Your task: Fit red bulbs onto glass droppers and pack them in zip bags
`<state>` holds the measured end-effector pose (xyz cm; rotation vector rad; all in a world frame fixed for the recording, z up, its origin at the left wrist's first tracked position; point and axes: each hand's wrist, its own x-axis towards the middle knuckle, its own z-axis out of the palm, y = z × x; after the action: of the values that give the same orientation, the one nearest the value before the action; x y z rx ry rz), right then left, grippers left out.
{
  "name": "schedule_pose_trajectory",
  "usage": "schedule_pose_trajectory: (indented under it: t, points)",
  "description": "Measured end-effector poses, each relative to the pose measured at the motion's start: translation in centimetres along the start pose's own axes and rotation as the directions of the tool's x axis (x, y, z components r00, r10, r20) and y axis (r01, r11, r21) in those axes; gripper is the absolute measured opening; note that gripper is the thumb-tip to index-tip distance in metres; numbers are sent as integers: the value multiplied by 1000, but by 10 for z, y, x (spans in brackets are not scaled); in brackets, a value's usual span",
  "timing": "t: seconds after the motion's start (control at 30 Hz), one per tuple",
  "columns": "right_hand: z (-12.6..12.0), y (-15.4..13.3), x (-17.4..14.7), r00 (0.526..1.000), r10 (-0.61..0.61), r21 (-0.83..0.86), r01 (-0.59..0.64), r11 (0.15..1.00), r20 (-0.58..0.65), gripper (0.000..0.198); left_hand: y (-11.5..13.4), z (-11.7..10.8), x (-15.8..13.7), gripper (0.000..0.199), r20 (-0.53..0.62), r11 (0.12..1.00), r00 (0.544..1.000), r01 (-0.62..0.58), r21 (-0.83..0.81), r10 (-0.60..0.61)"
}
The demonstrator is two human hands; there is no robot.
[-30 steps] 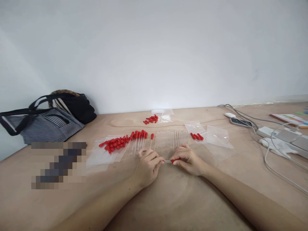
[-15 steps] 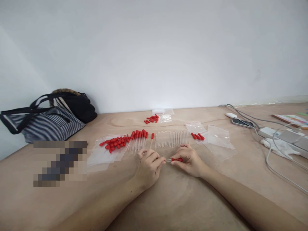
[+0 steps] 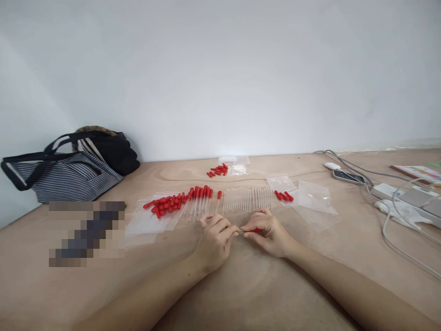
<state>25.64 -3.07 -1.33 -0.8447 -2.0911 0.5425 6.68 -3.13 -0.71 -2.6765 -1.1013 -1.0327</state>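
At a wooden bench (image 3: 255, 294), a person's left hand (image 3: 216, 236) pinches a clear tube (image 3: 241, 231), which spans the narrow gap between both hands; the right hand (image 3: 267, 233) keeps its grip pressed around a red bulb (image 3: 257, 230), partly hidden by fingers, near a row of pipettes (image 3: 237, 199).

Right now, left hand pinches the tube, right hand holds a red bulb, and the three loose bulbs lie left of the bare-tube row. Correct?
Not quite: the three loose bulbs lie right of the bare-tube row, as the head view shows. The rest is right: the left hand pinches the tube and the right hand holds a red bulb.
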Motion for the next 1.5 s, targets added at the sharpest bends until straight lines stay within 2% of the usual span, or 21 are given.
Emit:
schedule_pose_trajectory:
  t: [0.1,0.23,0.4,0.63,0.77,0.83,0.93,1.03,1.1,1.3,1.5]
  points:
    - [1,2,0,1000,-3,-11,3,1000,7,12,-1,0,0,22,11,1000,1000,14,-23,-14]
    - [-2,7,-1,997,13,-45,-16,999,-74,32,-3,-1,1,20,34,997,998,55,-53,-53]
    - [-5,7,0,997,-29,-93,22,995,-75,5,-3,-3,3,20,67,995,995,80,-62,-75]
    - [0,5,2,990,-68,-91,56,994,-126,4,1,-5,5,22,120,993,987,109,-53,-102]
    - [-3,5,1,988,-100,-126,86,988,-115,6,0,-14,9,21,251,996,968,46,-77,-25]
    - [-4,5,1,988,-106,-161,87,983,-116,16,-4,-21,13,21,321,995,947,41,-95,-8]
    - [-5,8,-1,977,-66,-199,25,980,-201,32,-16,-30,22,24,349,986,924,164,13,-158]
    - [-4,11,-2,948,-37,-232,-40,972,-317,29,-33,-31,36,26,329,910,857,320,265,-397]
    - [-3,13,-2,935,-34,-261,-64,963,-353,25,-44,-26,45,27,306,847,816,361,391,-490]
    - [-2,14,-3,942,-53,-294,-50,954,-332,25,-52,-9,59,23,285,779,773,391,491,-567]
    - [-3,13,-3,948,-44,-294,-54,954,-316,25,-51,-3,62,21,311,782,769,363,506,-558]
